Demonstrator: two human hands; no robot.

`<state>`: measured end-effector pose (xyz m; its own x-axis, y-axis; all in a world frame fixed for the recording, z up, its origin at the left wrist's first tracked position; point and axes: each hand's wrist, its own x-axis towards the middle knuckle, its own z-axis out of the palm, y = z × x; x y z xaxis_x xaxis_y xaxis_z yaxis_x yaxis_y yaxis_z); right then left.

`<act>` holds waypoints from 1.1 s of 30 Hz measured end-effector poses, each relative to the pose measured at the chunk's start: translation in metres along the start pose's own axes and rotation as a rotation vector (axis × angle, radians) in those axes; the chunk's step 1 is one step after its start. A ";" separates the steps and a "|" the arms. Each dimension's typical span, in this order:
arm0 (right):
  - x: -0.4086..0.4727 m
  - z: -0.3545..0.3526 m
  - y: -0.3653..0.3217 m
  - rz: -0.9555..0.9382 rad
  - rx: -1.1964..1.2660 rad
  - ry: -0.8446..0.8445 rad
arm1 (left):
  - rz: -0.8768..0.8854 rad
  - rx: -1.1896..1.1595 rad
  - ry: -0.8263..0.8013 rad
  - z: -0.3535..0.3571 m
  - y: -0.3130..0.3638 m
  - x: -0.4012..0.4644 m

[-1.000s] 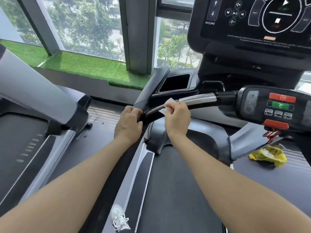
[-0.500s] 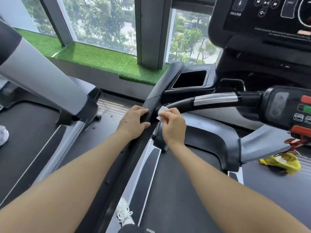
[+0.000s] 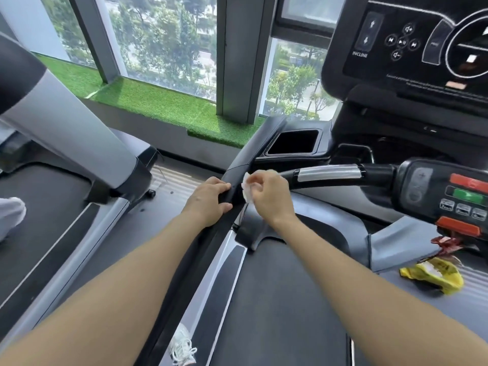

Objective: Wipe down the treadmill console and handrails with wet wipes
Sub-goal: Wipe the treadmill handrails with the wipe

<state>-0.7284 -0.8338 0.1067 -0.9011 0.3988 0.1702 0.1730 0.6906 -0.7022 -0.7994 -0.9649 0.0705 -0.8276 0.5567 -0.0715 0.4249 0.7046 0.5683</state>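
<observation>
The right hand [image 3: 272,198] is pinching one white wet wipe [image 3: 247,190] against the black side handrail [image 3: 232,186], where the curved front bar [image 3: 327,173] is joining it. The left hand [image 3: 208,202] is clasping that rail just beside the wipe. One console [image 3: 412,56] is showing above. The wipe is looking limp, light and likely slippery; a bunched fingertip hold seems advisable

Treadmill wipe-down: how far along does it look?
Nothing shows as finished; cleaned surfaces look no different. In hand: the right hand pinches a white wet wipe against the black left handrail, which the left hand grips. Probably left: the silver grip bar, the button panel and the console screen.
</observation>
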 end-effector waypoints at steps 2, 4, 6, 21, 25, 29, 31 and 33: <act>0.011 -0.022 -0.005 -0.138 -0.113 0.141 | -0.002 0.002 -0.007 -0.001 0.001 -0.001; 0.024 -0.038 -0.001 -0.294 -0.338 0.241 | -0.002 -0.007 -0.006 -0.001 0.001 -0.002; 0.033 -0.042 0.010 -0.356 -0.641 0.223 | -0.003 -0.010 0.000 -0.001 0.001 -0.003; 0.022 0.043 0.000 -0.255 -0.960 0.066 | 0.012 -0.018 0.004 0.003 -0.004 0.004; 0.011 0.046 0.011 -0.358 -0.812 0.219 | 0.023 -0.015 0.005 0.004 -0.006 0.005; -0.011 0.057 0.015 -0.374 -0.569 0.257 | 0.034 -0.016 0.015 0.004 -0.007 0.004; -0.013 0.058 0.014 -0.300 -0.474 0.296 | 0.034 -0.014 0.011 0.004 -0.006 0.004; -0.016 0.061 0.021 -0.228 -0.387 0.256 | 0.031 -0.009 0.012 0.004 -0.006 0.003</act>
<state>-0.7349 -0.8626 0.0473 -0.8153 0.3138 0.4866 0.1617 0.9304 -0.3291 -0.8030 -0.9653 0.0635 -0.8185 0.5729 -0.0443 0.4469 0.6832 0.5775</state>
